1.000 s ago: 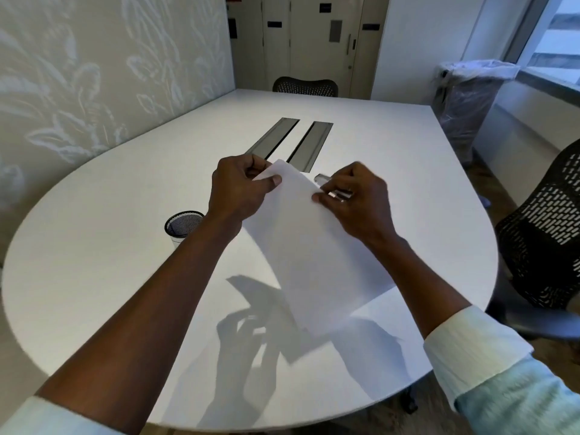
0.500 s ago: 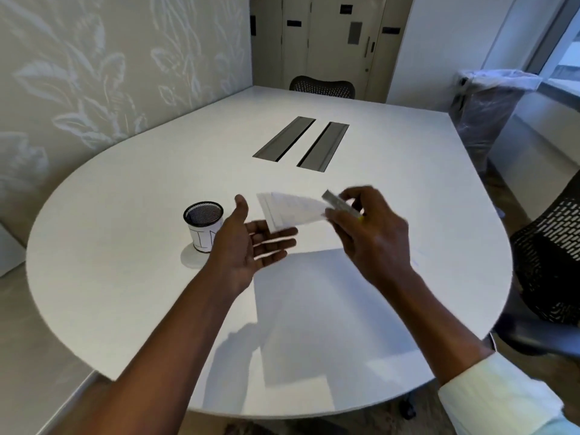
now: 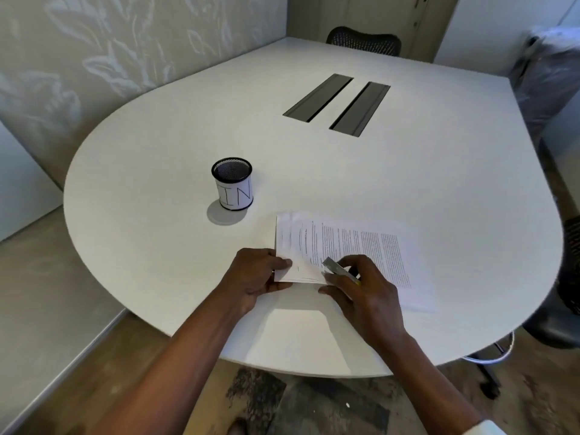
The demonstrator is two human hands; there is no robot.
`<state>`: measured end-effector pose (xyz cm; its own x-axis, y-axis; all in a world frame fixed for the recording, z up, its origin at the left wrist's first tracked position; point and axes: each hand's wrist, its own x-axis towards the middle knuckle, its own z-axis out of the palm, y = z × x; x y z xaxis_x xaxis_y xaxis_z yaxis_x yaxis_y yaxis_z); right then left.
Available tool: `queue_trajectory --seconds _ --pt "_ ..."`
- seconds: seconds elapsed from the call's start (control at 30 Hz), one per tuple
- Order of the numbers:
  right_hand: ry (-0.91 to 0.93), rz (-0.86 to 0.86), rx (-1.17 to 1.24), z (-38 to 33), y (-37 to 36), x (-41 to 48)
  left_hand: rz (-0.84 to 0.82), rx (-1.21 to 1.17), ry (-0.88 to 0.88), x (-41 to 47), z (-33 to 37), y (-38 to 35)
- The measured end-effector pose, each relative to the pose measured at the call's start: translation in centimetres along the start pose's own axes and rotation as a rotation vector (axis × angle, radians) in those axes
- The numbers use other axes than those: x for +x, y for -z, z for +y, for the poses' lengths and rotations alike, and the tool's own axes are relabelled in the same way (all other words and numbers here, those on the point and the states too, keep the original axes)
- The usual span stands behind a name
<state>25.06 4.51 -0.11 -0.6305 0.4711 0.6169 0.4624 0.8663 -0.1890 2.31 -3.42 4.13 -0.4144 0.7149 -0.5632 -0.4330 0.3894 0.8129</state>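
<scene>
Head view looks down on a white table (image 3: 157, 152) with a rounded near edge. A printed sheaf of papers (image 3: 351, 243) lies flat on the table at 6 o'clock, close to that edge, and the page is turned sideways to the person.

The left hand (image 3: 255, 277) grips the sheaf at its near left corner: the thumb lies on top of the paper and the other fingers are curled below the edge. The right hand (image 3: 364, 290) is at 3 o'clock from the left one, just beside it, and rests on the near edge of the sheaf. Its fingers are closed around a small flat metal tool (image 3: 334, 267), whose silver tip points toward 10 o'clock and lies over the printed page. I cannot tell what kind of tool it is. Both forearms come in from 6 o'clock.

A black mesh cup (image 3: 233, 186) stands upright at 10 o'clock from the papers, near them but apart. It wears a white label with the letters IN. Two dark slots (image 3: 335, 103) are set side by side in the table at 12 o'clock. Behind the far edge, also at 12 o'clock, the back of a dark chair (image 3: 364, 40) shows. A bin (image 3: 552, 73) covered in clear plastic stands at 2 o'clock, and a second mesh chair (image 3: 572, 277) is at 3 o'clock, off the table.
</scene>
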Motion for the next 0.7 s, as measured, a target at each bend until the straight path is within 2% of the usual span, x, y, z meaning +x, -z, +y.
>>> queue_trajectory --seconds 0.23,0.37,0.47,0.7 --pt "-0.206 0.0 0.361 0.1 -1.0 -0.8 0.041 0.107 -0.083 0.8 -1.3 -0.1" --pt "-0.333 0.021 0.655 -0.2 -1.2 0.0 0.033 0.133 -0.109 1.3 -1.6 -0.2" --pt "-0.434 -0.035 0.818 -0.5 -1.1 0.8 0.037 0.143 -0.123 1.4 -1.9 -0.4" --pt "-0.541 -0.112 0.84 -0.1 -2.1 1.3 0.062 0.186 -0.126 1.0 -2.5 -0.9"
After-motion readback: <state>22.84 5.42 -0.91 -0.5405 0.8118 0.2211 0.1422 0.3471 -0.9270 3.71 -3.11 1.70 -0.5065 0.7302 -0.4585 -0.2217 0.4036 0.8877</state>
